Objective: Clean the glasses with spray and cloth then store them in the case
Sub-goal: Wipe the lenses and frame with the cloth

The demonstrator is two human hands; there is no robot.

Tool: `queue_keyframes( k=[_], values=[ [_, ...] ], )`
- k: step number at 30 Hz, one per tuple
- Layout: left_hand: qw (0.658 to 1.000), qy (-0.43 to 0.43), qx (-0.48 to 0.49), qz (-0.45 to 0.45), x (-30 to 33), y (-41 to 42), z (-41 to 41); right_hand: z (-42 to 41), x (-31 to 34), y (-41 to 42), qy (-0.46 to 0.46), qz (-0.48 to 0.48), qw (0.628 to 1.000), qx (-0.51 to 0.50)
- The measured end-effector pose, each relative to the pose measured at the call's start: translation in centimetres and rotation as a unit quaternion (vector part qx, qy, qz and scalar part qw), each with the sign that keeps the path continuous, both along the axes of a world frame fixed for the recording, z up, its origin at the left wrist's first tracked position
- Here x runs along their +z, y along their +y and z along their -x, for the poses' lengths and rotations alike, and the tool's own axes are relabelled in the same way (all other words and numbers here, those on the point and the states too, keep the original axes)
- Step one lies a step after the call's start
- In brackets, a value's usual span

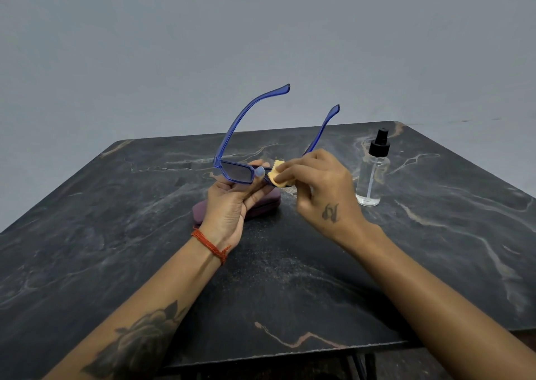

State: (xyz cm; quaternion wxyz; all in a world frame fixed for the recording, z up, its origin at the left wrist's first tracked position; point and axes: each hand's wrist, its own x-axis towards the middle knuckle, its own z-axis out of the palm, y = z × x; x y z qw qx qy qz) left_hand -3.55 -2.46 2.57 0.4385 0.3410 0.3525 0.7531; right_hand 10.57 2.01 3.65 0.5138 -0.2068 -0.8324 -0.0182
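The blue-framed glasses [236, 172] with dark lenses are held above the table, temples unfolded and pointing away from me. My left hand [232, 202] grips the frame at the bridge, thumb on the nose area. My right hand [319, 188] pinches a small yellow cloth [278, 176] against the right lens, which the cloth and fingers hide. A maroon glasses case [261, 204] lies shut on the table under my left hand, mostly hidden. The clear spray bottle [372, 173] with a black pump top stands upright to the right of my right hand.
The dark marble-patterned table [290, 278] fills the view, its front edge near the bottom and its far edge in front of a plain grey wall [261, 31].
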Motion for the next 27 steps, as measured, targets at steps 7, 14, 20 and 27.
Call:
queue_keyframes(
  k=[7, 14, 20, 27],
  values=[
    [1.0, 0.003, 0.001, -0.004, 0.18, -0.17, -0.16, 0.29, -0.3, 0.17, -0.023, -0.116, 0.988, -0.104],
    [1.0, 0.005, 0.003, -0.003, 0.09, -0.17, -0.12, 0.82, -0.64, -0.13, -0.079, -0.035, 0.994, -0.068],
    [1.0, -0.004, -0.001, -0.004, 0.21, -0.32, -0.2, 0.63, -0.25, -0.31, -0.045, 0.011, 0.999, -0.009],
    [1.0, 0.015, -0.003, -0.016, 0.22, -0.22, -0.06, 0.38, 0.15, -0.64, 0.01, 0.025, 1.0, -0.001]
  ],
)
